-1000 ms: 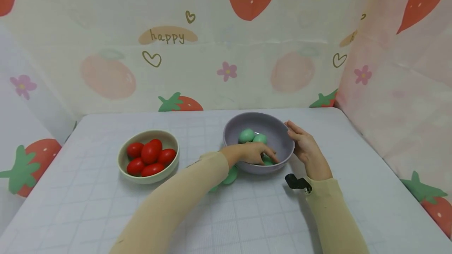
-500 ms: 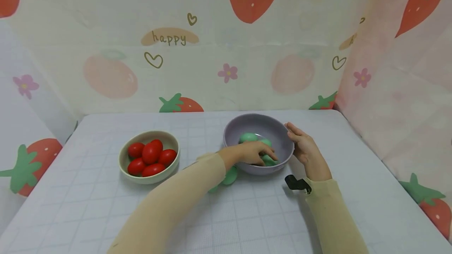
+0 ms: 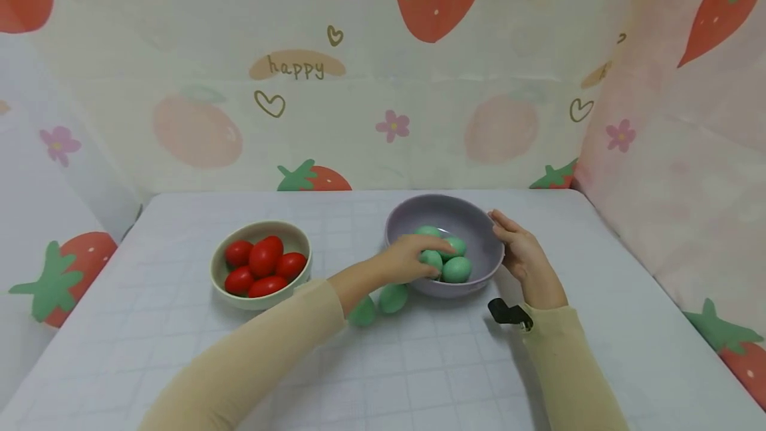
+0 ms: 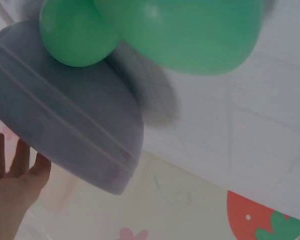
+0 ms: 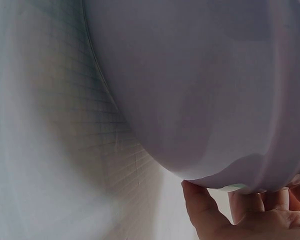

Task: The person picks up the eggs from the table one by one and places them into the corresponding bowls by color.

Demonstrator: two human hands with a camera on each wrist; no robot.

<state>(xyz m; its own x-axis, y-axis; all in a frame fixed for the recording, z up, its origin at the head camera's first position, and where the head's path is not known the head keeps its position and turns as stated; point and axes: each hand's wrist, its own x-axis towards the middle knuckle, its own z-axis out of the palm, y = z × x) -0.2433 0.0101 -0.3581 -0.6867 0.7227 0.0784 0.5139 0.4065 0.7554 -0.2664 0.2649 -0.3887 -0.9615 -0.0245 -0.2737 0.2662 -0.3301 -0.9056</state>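
Observation:
A purple bowl point(image 3: 443, 290) stands right of centre with several green eggs point(image 3: 457, 270) inside. My left hand point(image 3: 403, 259) reaches over its near left rim, fingers loosely extended and touching the eggs, none visibly gripped. In the left wrist view, the fingertips of my left hand point(image 4: 17, 185) show at the rim. My right hand point(image 3: 529, 265) holds the right side of the bowl. In the right wrist view, its thumb point(image 5: 200, 205) lies against the outer wall; the fingertips are partly hidden. Two green eggs point(image 3: 393, 298) lie on the table beside the bowl, below my left wrist.
To the left stands a cream bowl point(image 3: 221, 291) of several red eggs point(image 3: 266, 258). A white checked cloth covers the table point(image 3: 389, 378). A strawberry-print backdrop point(image 3: 359, 105) rises behind and at both sides. A black piece point(image 3: 509, 313) is fixed near my right cuff.
My left hand has drawn back leftward within the purple bowl, uncovering more green eggs in it and the two on the table. My right hand stays at the bowl's side.

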